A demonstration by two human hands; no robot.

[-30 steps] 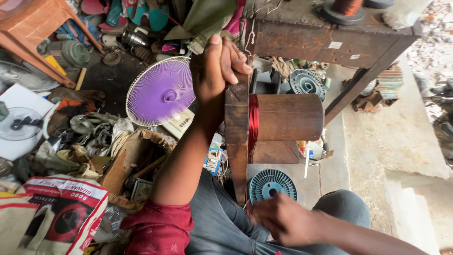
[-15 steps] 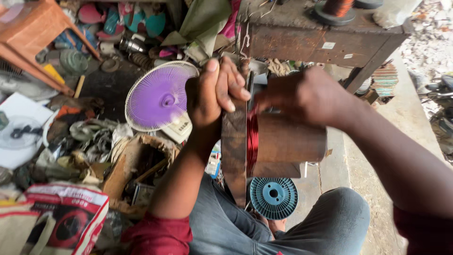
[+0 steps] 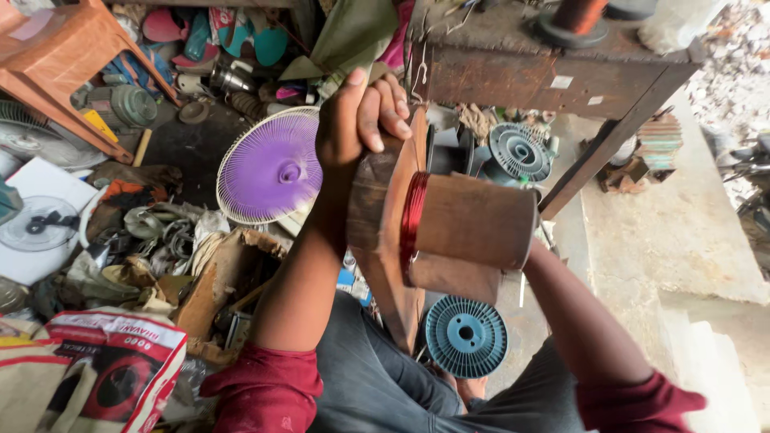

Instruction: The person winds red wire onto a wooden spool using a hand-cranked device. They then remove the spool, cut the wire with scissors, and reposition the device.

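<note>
Wooden winding former (image 3: 473, 228): 1 rounded brown block on a flat board, a narrow band of glossy red wire (image 3: 412, 224) wound between them, held above the lap. Left hand (image 3: 361, 120) clenched over the board's top edge; right hand hidden behind the block, grip cannot be told.

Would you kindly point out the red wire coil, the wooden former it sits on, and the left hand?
red wire coil (image 3: 412, 220), head view, on the middle of the winding.
wooden former (image 3: 473, 218), head view, on the side of the round block.
left hand (image 3: 357, 120), head view, on the back of the hand.
</note>
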